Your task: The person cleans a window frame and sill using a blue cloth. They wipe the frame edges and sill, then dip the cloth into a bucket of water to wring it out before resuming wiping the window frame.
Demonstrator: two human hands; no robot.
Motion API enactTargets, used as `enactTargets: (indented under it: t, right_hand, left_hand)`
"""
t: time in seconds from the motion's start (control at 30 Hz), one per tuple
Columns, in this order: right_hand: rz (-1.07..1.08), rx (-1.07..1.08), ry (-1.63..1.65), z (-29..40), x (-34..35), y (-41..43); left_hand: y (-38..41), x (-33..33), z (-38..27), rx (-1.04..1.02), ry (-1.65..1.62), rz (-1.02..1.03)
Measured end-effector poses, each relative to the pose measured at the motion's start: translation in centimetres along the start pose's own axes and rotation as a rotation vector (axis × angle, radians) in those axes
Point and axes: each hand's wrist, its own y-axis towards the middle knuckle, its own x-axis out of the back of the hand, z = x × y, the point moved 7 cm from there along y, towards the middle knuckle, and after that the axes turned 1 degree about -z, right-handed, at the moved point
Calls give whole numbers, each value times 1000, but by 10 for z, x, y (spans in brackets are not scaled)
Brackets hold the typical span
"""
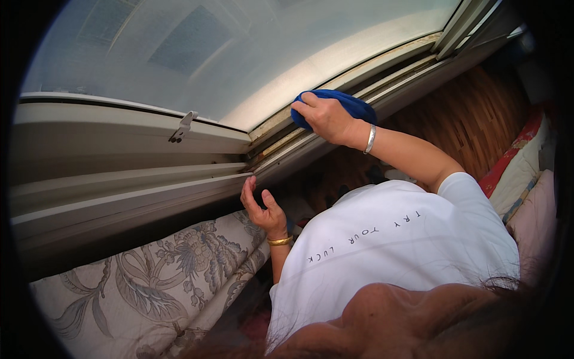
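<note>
A blue cloth [353,107] is bunched in my right hand [326,117], which wears a silver bangle. The cloth rests across the sill tracks at the foot of a window pane [251,67]. Its underside and my palm are hidden. My left hand [263,211], with a gold bangle at the wrist, is raised beside the end of the white window frame [134,197]. Its fingers are spread and hold nothing. I cannot tell whether a fingertip touches the frame. Brown stains mark the sill track [276,146] between my hands.
A metal latch [183,127] juts from the frame at the left. Below it hangs or lies a floral fabric [179,273]. Wooden flooring [466,107] shows at the right, beside red and pale bedding [520,179]. My white shirt [394,242] fills the lower middle.
</note>
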Motion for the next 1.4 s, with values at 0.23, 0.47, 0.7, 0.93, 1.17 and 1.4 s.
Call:
enactTargets:
  t: [0.23, 0.47, 0.7, 0.93, 1.17, 1.4]
  right_hand:
    - [204, 145, 205, 60, -68, 28]
    - [4, 271, 97, 81, -58, 32]
    - [201, 232, 38, 57, -54, 28]
    - [68, 23, -88, -28, 27, 1]
    - [-50, 16, 53, 5, 30, 15]
    - [-59, 431, -41, 74, -53, 21]
  left_hand:
    - [-20, 16, -3, 52, 27, -21]
    - [-43, 33, 9, 181, 31, -44]
    - [-28, 23, -5, 64, 5, -45]
    - [-42, 36, 3, 110, 32, -65]
    - [-47, 35, 7, 106, 47, -68]
    - [-29, 25, -5, 45, 33, -26]
